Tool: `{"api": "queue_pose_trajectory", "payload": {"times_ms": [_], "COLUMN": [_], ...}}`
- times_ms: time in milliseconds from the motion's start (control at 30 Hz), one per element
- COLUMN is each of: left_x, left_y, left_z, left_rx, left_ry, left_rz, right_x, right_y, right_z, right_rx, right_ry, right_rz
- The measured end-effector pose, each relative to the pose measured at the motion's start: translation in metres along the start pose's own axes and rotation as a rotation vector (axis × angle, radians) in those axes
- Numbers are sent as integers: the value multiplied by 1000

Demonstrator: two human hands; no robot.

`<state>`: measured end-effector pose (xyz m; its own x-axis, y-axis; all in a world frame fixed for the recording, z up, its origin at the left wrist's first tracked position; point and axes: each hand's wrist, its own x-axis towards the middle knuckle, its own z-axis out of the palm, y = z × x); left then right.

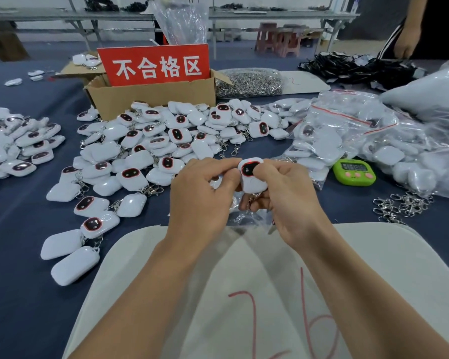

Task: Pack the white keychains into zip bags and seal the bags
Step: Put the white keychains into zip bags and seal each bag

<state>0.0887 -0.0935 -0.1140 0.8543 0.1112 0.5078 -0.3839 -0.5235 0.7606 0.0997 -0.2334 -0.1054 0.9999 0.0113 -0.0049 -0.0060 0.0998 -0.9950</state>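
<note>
Keychain [252, 178] upright, dark face to camera (small red light on top) | left hand [200, 200] pinches its left edge | right hand [289, 200] thumb on face, fingers behind | bag [245, 219] just below grip | pile [153, 141] beyond, leftward

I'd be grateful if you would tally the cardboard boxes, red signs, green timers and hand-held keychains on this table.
Cardboard box: 1
Red sign: 1
Green timer: 1
Hand-held keychain: 1
Total: 4

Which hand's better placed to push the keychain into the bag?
Right, probably: the right hand grips the keychain, thumb on its face, above the zip bag; the left hand only pinches the keychain's edge.
</note>
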Motion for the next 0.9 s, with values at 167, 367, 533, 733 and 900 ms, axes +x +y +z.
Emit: {"api": "queue_pose_trajectory", "payload": {"times_ms": [167, 367, 533, 733, 900], "left_x": [1, 2, 4, 4, 2], "left_y": [-3, -2, -3, -3, -1], "left_z": [1, 2, 3, -1, 0], "left_rx": [-60, -99, -133, -173, -157], "left_ry": [2, -11, 15, 26, 27], "left_rz": [-18, -4, -78, -123, -128], "right_x": [-4, -5, -4, 0, 2], "right_y": [-2, 1, 3, 5, 8], "right_z": [1, 2, 0, -5, -5], "right_rx": [33, -1, 18, -23, -55], "right_ry": [-94, -92, -163, -231, -205], "right_rz": [-16, -70, -53, -27, -73]}}
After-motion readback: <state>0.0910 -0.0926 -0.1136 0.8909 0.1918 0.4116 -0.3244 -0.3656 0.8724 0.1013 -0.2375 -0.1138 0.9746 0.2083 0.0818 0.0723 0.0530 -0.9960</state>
